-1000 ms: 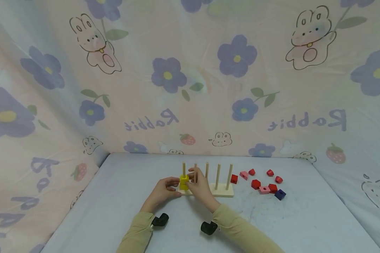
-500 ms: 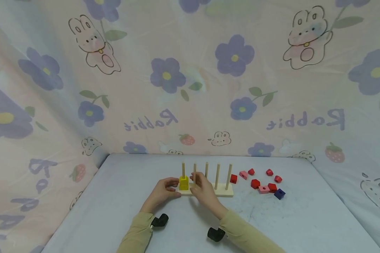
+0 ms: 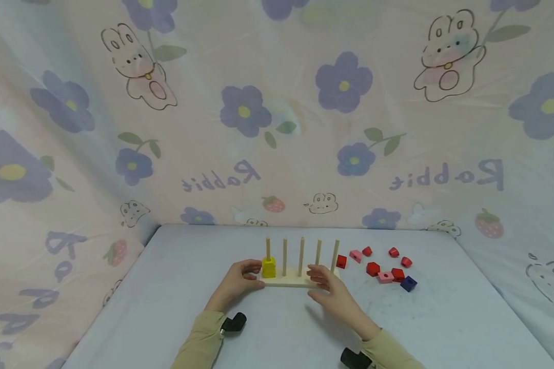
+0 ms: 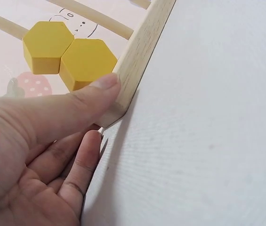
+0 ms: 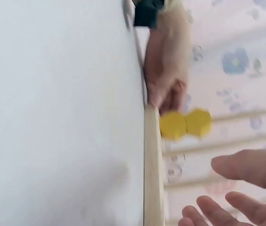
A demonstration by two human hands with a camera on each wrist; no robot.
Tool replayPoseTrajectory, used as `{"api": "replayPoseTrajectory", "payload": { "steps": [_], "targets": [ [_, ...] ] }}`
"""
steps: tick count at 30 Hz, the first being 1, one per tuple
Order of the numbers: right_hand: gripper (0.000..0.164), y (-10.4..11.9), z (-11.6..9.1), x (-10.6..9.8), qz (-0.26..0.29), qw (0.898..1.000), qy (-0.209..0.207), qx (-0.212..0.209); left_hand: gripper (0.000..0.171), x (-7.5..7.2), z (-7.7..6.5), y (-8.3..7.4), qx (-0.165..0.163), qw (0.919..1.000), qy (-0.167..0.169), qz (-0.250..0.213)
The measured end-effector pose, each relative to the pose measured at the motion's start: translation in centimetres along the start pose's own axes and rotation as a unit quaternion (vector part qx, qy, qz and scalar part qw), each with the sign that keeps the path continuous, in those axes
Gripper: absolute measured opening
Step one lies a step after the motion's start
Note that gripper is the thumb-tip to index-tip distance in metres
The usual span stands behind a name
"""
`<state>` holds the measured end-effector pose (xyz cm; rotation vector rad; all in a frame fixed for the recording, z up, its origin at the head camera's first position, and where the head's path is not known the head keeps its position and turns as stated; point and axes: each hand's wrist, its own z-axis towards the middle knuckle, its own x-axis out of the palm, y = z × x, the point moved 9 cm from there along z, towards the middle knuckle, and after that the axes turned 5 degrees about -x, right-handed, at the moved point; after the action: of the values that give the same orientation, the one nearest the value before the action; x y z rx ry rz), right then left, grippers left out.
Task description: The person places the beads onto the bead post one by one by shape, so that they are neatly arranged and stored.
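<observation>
A wooden peg stand (image 3: 281,281) with several upright pegs stands on the table. Two yellow hexagonal beads (image 3: 269,267) are stacked on its leftmost peg, one above the other. My left hand (image 3: 234,283) grips the stand's left end; in the left wrist view the thumb (image 4: 88,101) lies on the base beside the lower yellow bead (image 4: 89,61), with the other fingers partly hidden behind the end. My right hand (image 3: 336,295) hovers in front of the stand's right part, fingers spread and holding nothing. It hides the foot of the right-hand pegs.
To the right of the stand lie loose beads: a red one (image 3: 341,261) close by, several other red ones, pink ones (image 3: 385,277) and a dark blue one (image 3: 408,284). A patterned cloth (image 3: 295,133) hangs behind the table.
My right hand has let go of the upper yellow bead and moved right, away from the leftmost peg. The left hand has kept its place on the stand's end.
</observation>
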<state>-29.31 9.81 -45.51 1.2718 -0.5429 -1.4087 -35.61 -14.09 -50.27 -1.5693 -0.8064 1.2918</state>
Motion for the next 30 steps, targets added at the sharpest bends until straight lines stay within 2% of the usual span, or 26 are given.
{"api": "replayPoseTrajectory", "payload": {
  "steps": [3,8,14,16,22,26,30],
  "targets": [
    [0.054,-1.1,-1.1,-3.1,-0.001,0.999,-0.017,0.028,0.057,0.0,0.1,0.1,-0.004,1.0,0.0,-0.005],
    [0.05,-2.3,-2.7,-8.7,-0.037,0.995,-0.066,0.063,0.057,0.1,-0.2,-0.5,-0.001,1.0,0.005,-0.007],
    [0.044,-2.8,-3.7,-14.0,-0.087,0.989,-0.108,0.042,0.053,0.0,-1.2,-2.7,0.001,0.9999,0.011,-0.008],
    [0.043,-3.2,-3.9,-15.3,-0.093,0.988,-0.117,0.035,0.053,-0.1,-1.3,-2.8,-0.002,0.9999,0.009,-0.008],
    [0.041,-4.6,-3.9,-17.9,-0.149,0.98,-0.127,0.035,0.055,-0.3,-0.4,-1.0,-0.006,1.0,-0.004,-0.003],
    [0.042,-5.6,-3.7,-18.5,-0.183,0.976,-0.108,0.054,0.056,-0.1,0.1,-0.1,-0.005,1.0,-0.001,0.003],
    [0.045,-6.1,-3.2,-18.5,-0.192,0.975,-0.089,0.063,0.055,0.0,0.2,-0.1,0.003,0.9999,-0.003,0.01]
  ]
}}
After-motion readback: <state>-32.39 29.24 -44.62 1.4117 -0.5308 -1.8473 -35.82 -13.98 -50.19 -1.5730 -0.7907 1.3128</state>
